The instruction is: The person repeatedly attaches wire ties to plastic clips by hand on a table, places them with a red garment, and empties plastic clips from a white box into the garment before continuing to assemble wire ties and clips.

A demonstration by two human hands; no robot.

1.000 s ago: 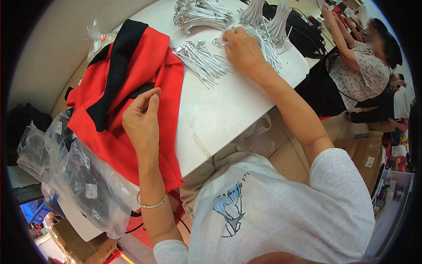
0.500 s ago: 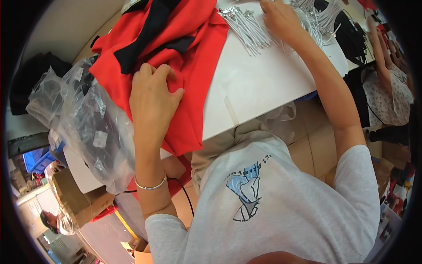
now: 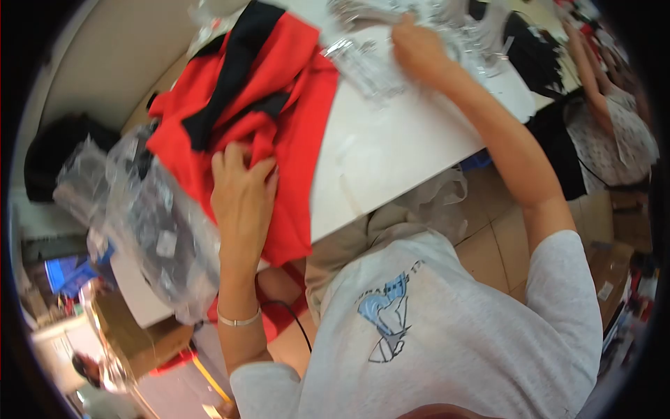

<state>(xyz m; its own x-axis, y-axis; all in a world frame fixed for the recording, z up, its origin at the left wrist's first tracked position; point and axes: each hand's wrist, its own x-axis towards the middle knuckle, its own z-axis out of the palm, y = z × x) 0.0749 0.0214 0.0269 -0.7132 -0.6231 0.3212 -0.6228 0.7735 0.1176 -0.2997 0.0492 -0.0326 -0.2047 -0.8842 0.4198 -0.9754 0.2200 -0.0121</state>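
A red garment with black panels (image 3: 296, 119) lies rumpled over the left part of the white table, its lower end hanging past the edge. My left hand (image 3: 243, 185) rests on it with curled fingers, gripping a fold of the red cloth. Farther back, my right hand (image 3: 421, 52) has its fingers drawn together at the end of a pale bundle; blur hides what is between them. Just left of that hand lies a bunch of white strand-like pieces with shiny ends (image 3: 366, 70). More white strands (image 3: 481, 45) are heaped to its right.
Clear plastic bags (image 3: 164, 230) lie left of the garment. The white table (image 3: 391, 153) has its near edge by my lap. A black bag-like item (image 3: 534, 56) is at the back right. Another person (image 3: 607, 133) is at the far right. A cardboard box (image 3: 132, 332) stands lower left.
The view has shifted, so the garment and table appear lower and farther left. My left hand keeps to the red cloth; my right hand stays among the white strands, now blurred.
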